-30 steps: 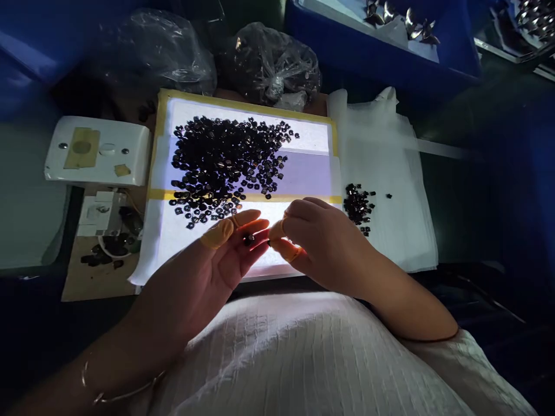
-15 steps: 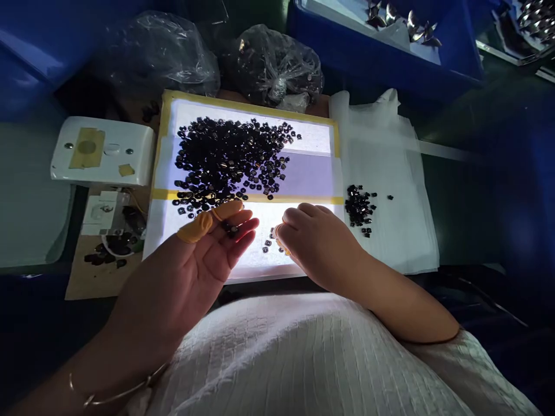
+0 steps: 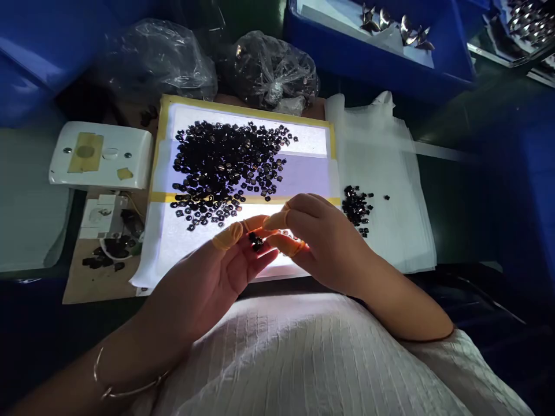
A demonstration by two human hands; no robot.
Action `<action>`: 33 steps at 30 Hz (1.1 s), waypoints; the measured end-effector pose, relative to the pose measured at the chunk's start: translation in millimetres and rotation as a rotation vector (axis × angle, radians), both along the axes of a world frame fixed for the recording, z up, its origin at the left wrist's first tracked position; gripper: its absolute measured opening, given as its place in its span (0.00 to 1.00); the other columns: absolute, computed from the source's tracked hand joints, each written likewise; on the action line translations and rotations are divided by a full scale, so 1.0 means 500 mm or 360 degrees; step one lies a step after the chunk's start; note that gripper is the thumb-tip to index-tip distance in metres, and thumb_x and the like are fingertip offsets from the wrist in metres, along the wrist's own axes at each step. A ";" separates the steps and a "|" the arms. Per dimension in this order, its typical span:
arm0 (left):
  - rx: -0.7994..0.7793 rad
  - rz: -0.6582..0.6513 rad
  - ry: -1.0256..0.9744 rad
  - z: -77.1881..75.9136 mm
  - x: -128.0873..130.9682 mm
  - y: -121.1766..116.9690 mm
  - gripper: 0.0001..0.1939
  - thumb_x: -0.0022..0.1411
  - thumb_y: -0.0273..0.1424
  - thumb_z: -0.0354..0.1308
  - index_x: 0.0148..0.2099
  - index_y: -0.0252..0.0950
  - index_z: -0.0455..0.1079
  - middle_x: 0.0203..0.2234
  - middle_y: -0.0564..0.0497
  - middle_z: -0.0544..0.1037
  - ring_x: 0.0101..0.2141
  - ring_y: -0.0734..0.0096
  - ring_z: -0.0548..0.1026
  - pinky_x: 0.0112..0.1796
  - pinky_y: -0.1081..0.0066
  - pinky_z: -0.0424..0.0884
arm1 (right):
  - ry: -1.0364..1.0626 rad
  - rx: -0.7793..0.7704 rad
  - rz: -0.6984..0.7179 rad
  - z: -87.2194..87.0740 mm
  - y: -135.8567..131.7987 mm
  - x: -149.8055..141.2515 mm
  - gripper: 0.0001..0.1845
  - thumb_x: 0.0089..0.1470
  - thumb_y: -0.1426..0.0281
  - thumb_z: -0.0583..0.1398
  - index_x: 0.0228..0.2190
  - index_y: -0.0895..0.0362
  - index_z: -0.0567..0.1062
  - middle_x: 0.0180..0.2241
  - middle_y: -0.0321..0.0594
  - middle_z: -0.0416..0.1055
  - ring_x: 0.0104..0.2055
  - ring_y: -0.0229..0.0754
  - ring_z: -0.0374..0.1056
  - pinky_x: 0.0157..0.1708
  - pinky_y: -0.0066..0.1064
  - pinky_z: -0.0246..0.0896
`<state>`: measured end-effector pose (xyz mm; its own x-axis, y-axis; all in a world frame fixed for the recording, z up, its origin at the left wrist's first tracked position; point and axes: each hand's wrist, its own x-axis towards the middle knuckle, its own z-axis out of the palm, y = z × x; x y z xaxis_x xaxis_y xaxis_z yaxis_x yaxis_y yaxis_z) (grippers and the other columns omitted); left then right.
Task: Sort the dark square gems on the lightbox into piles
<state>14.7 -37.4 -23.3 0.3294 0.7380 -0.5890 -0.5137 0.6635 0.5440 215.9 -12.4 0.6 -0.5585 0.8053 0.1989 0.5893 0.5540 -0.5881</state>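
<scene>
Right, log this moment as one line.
left hand: palm up, dark pieces on fingers; right hand: fingertips near left's; lit panel: large dark pile; white sheets: smaller dark pile

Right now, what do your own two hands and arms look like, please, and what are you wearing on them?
My left hand and right hand each have yellow-orange finger covers on thumb and forefinger. A thin, shiny metal bangle circles my left wrist. A loose, pale sleeve ends near my right elbow; no left sleeve shows.
</scene>
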 end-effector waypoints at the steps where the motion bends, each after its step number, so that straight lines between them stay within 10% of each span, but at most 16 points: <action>1: 0.0003 0.0000 0.0013 -0.001 -0.002 0.001 0.15 0.70 0.40 0.60 0.48 0.37 0.83 0.48 0.46 0.83 0.50 0.61 0.80 0.50 0.70 0.82 | 0.0032 -0.0039 -0.0072 0.001 0.000 0.010 0.11 0.68 0.75 0.55 0.44 0.58 0.77 0.40 0.43 0.74 0.40 0.42 0.68 0.41 0.34 0.65; 12: 0.0027 0.0241 0.0224 -0.012 -0.036 0.007 0.15 0.68 0.40 0.63 0.48 0.37 0.82 0.47 0.46 0.83 0.53 0.61 0.79 0.50 0.74 0.80 | -0.0333 -0.0558 -0.0202 -0.033 -0.032 0.052 0.14 0.57 0.84 0.54 0.37 0.59 0.75 0.35 0.40 0.69 0.32 0.38 0.64 0.31 0.30 0.58; 33: -0.0021 0.0242 0.0242 -0.012 -0.030 0.015 0.14 0.65 0.41 0.66 0.46 0.37 0.82 0.44 0.49 0.83 0.48 0.64 0.79 0.47 0.73 0.81 | 0.0177 -0.0565 -0.0409 -0.071 -0.043 0.104 0.18 0.56 0.83 0.53 0.42 0.56 0.76 0.39 0.41 0.74 0.44 0.42 0.72 0.42 0.37 0.71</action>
